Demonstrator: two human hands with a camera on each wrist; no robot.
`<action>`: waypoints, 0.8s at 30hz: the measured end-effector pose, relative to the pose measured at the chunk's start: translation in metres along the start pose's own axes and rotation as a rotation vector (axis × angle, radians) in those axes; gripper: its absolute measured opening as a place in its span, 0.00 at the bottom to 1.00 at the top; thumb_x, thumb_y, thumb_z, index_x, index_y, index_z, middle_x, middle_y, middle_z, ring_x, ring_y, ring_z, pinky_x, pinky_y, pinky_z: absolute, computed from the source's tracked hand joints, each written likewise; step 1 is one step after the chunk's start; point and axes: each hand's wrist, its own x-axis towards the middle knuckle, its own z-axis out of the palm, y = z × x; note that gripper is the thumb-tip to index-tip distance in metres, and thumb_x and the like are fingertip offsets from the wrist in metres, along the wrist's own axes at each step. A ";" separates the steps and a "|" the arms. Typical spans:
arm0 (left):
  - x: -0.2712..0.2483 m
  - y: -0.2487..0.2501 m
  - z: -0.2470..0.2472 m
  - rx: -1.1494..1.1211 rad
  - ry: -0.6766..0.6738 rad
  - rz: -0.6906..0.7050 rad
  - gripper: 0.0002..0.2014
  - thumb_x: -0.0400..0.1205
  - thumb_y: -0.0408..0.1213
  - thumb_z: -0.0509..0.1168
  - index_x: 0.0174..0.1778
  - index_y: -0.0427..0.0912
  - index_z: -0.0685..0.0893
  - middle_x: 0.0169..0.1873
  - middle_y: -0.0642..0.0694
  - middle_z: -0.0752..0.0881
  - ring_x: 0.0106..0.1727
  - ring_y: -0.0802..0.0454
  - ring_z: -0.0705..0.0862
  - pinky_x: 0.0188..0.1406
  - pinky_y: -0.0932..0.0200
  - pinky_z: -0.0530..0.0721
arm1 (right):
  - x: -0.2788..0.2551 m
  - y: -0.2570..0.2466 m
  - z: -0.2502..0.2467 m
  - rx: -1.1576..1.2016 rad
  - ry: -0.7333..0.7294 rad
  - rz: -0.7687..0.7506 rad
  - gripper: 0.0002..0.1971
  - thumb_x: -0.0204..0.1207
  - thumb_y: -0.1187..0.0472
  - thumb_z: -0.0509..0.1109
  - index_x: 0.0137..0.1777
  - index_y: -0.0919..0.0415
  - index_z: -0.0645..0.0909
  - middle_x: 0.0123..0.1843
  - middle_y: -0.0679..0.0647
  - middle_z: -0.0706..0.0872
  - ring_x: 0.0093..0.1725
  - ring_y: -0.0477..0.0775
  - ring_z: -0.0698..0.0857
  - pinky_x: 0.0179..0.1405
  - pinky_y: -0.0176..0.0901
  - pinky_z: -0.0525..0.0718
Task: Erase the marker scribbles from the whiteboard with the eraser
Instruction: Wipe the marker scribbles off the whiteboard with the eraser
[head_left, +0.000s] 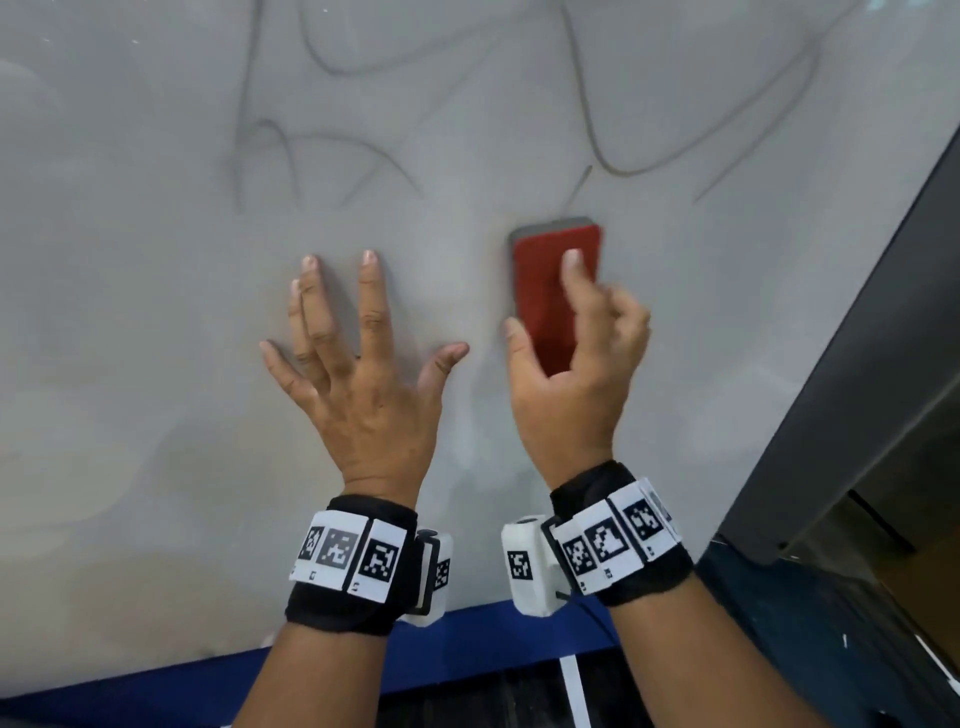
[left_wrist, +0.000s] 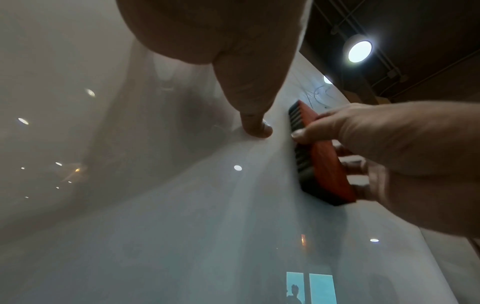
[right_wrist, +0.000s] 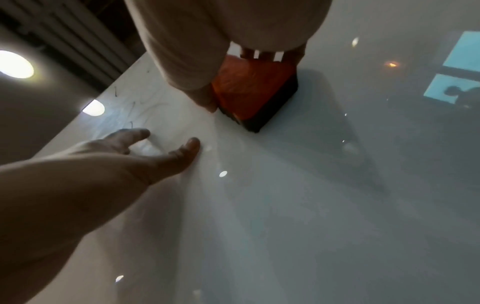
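Note:
The whiteboard (head_left: 156, 364) fills the head view, with dark marker scribbles (head_left: 332, 156) across its upper part. My right hand (head_left: 566, 364) grips a red eraser (head_left: 545, 275) with a dark felt underside, thumb on its left edge, forefinger on top, felt against the board just below the scribbles. In the left wrist view the eraser (left_wrist: 322, 156) lies flat on the board under my right hand (left_wrist: 389, 148). The right wrist view shows the eraser (right_wrist: 249, 90) beneath my palm. My left hand (head_left: 353, 358) presses flat on the board, fingers spread, left of the eraser.
A dark frame or panel (head_left: 857, 338) runs along the board's right edge. A blue strip (head_left: 467, 654) borders the board's bottom edge. The board (left_wrist: 182, 226) below both hands is glossy and reflects ceiling lights.

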 end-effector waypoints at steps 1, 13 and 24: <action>0.001 -0.004 -0.002 -0.004 0.001 -0.001 0.48 0.74 0.73 0.63 0.85 0.54 0.56 0.83 0.40 0.54 0.85 0.42 0.54 0.77 0.23 0.55 | -0.001 0.001 0.001 -0.032 -0.018 -0.053 0.31 0.70 0.58 0.79 0.75 0.53 0.77 0.59 0.64 0.76 0.58 0.63 0.77 0.63 0.60 0.80; 0.015 -0.048 -0.020 -0.014 0.014 -0.011 0.47 0.75 0.72 0.65 0.85 0.55 0.56 0.84 0.37 0.59 0.85 0.41 0.55 0.77 0.23 0.54 | -0.022 -0.026 0.030 -0.036 0.031 -0.071 0.30 0.70 0.60 0.79 0.74 0.57 0.78 0.58 0.65 0.76 0.57 0.61 0.77 0.63 0.48 0.80; 0.018 -0.072 -0.030 -0.041 0.008 -0.014 0.45 0.77 0.72 0.62 0.85 0.53 0.58 0.84 0.37 0.59 0.85 0.42 0.54 0.78 0.23 0.54 | -0.047 -0.065 0.054 -0.002 -0.019 -0.052 0.32 0.71 0.59 0.79 0.75 0.57 0.77 0.59 0.64 0.76 0.58 0.62 0.77 0.64 0.53 0.81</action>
